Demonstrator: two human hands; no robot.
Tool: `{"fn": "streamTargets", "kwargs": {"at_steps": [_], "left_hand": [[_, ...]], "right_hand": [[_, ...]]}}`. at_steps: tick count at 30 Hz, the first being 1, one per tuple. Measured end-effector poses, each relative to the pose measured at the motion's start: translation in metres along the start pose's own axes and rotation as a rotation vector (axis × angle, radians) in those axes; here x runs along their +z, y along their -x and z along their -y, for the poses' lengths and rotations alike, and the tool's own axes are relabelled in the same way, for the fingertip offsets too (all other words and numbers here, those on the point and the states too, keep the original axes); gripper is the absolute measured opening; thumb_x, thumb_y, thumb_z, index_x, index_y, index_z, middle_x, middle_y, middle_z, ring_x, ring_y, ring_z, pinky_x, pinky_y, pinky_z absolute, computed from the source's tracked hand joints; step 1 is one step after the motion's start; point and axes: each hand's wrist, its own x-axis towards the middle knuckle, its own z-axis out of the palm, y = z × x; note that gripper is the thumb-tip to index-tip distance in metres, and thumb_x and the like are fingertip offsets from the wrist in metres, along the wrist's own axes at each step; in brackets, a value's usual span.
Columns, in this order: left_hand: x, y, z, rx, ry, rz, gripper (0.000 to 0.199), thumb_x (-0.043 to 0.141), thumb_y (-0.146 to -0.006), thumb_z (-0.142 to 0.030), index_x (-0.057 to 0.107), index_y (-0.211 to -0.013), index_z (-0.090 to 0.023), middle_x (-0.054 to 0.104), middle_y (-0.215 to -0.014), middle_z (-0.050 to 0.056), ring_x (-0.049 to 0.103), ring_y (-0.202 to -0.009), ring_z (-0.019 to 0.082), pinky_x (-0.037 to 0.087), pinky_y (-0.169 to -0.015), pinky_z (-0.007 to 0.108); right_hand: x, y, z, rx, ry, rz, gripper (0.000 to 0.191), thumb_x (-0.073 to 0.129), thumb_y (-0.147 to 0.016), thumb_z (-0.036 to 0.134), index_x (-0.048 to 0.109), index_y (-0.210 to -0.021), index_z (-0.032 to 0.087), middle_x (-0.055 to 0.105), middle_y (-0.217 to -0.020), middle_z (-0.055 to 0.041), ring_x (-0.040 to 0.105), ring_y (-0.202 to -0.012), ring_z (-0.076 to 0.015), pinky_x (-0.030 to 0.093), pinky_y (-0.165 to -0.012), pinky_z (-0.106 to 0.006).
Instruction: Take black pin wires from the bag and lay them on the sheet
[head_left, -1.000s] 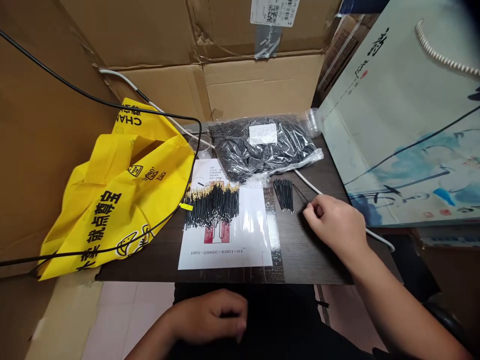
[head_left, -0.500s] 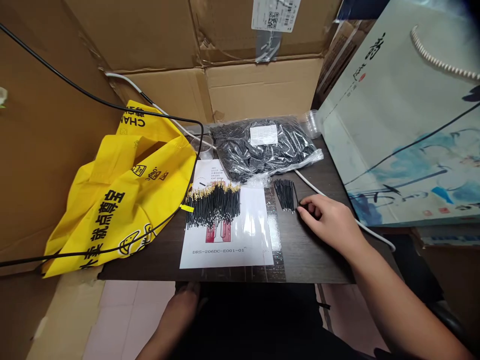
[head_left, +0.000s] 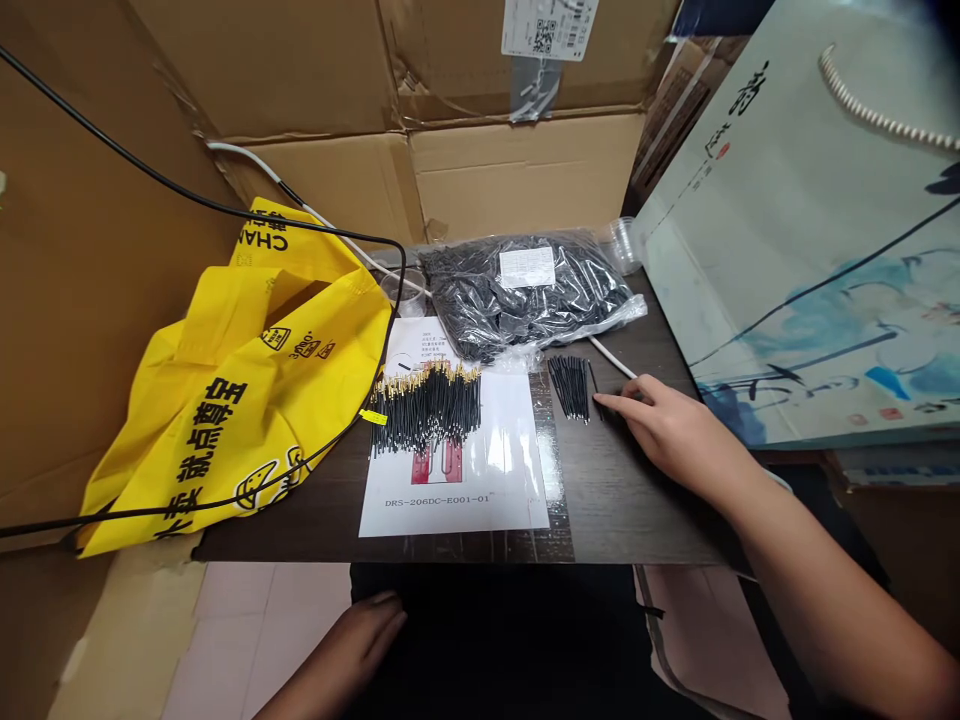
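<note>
My right hand (head_left: 664,425) is at the right part of the dark table, index finger stretched out. Its fingertip touches a single short black wire (head_left: 593,380) lying on the tabletop. Just left of that wire is a small row of similar black wires (head_left: 570,390), side by side. A larger bundle of black wires with gold-coloured tips (head_left: 427,410) lies across a printed white sheet (head_left: 510,480). Below the table edge, my left hand (head_left: 367,630) rests on my dark-clothed lap, holding nothing that I can see.
A clear plastic bag packed with black wires (head_left: 532,300) lies behind the sheet. A yellow bag (head_left: 247,400) covers the left side, crossed by a black cable (head_left: 322,228). Clear plastic cups (head_left: 622,245) and a large paper bag (head_left: 795,250) stand right. Cardboard boxes (head_left: 525,180) wall the back.
My right index finger has straightened and lifted from its bent pinch beside the single wire. That wire now lies a little apart from the row. My left hand has shifted slightly downward.
</note>
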Motion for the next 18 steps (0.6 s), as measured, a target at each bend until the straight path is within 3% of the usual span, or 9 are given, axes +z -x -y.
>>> {"fn": "streamTargets", "kwargs": {"at_steps": [5,8,11,13,15,18], "left_hand": [[-0.007,-0.021,-0.015,-0.069,-0.067,0.028,0.040,0.029,-0.097,-0.033,0.066,-0.090,-0.019,0.070,-0.100,0.009,0.068,-0.090,0.025,0.044,-0.076,0.034],[-0.017,-0.028,-0.031,0.027,-0.009,-0.060,0.038,0.033,-0.098,-0.041,0.065,-0.108,-0.023,0.068,-0.116,0.007,0.064,-0.107,0.026,0.046,-0.086,0.034],[-0.020,-0.034,-0.041,0.079,0.046,0.033,0.040,0.038,-0.097,-0.047,0.068,-0.101,-0.020,0.071,-0.103,0.007,0.066,-0.097,0.025,0.049,-0.086,0.036],[-0.020,-0.039,-0.043,0.150,0.110,0.073,0.037,0.043,-0.096,-0.046,0.067,-0.114,-0.025,0.068,-0.121,0.005,0.063,-0.112,0.026,0.048,-0.099,0.040],[-0.020,-0.045,-0.045,0.185,0.128,-0.019,0.040,0.046,-0.095,-0.044,0.060,-0.130,-0.030,0.058,-0.140,0.004,0.053,-0.130,0.029,0.040,-0.112,0.046],[-0.022,-0.052,-0.046,0.115,0.113,-0.231,0.052,0.047,-0.095,-0.048,0.047,-0.143,-0.028,0.048,-0.148,0.009,0.042,-0.139,0.034,0.031,-0.119,0.054]], "right_hand": [[-0.002,0.006,-0.011,-0.100,0.079,-0.014,0.034,0.046,-0.096,0.019,0.065,-0.124,0.024,0.058,-0.115,-0.0093,0.061,-0.086,-0.0198,0.050,-0.074,-0.034],[-0.007,0.007,-0.014,-0.158,0.175,-0.003,0.025,0.050,-0.095,0.019,0.067,-0.113,0.023,0.059,-0.115,-0.0083,0.058,-0.085,-0.0205,0.047,-0.074,-0.034],[-0.014,0.003,-0.011,-0.200,0.237,0.020,0.018,0.051,-0.095,0.019,0.066,-0.104,0.021,0.060,-0.109,-0.0072,0.056,-0.083,-0.0204,0.044,-0.073,-0.034],[-0.017,-0.001,-0.007,-0.202,0.249,0.041,0.016,0.049,-0.097,0.022,0.064,-0.100,0.019,0.060,-0.098,-0.0062,0.055,-0.080,-0.0201,0.042,-0.072,-0.034],[-0.020,-0.006,-0.003,-0.189,0.251,0.065,0.018,0.047,-0.098,0.026,0.062,-0.094,0.018,0.059,-0.089,-0.0047,0.055,-0.077,-0.0202,0.040,-0.070,-0.035],[-0.020,-0.012,0.000,-0.196,0.252,0.094,0.016,0.048,-0.098,0.025,0.060,-0.089,0.018,0.059,-0.086,-0.0030,0.055,-0.077,-0.0201,0.038,-0.070,-0.035]]}}
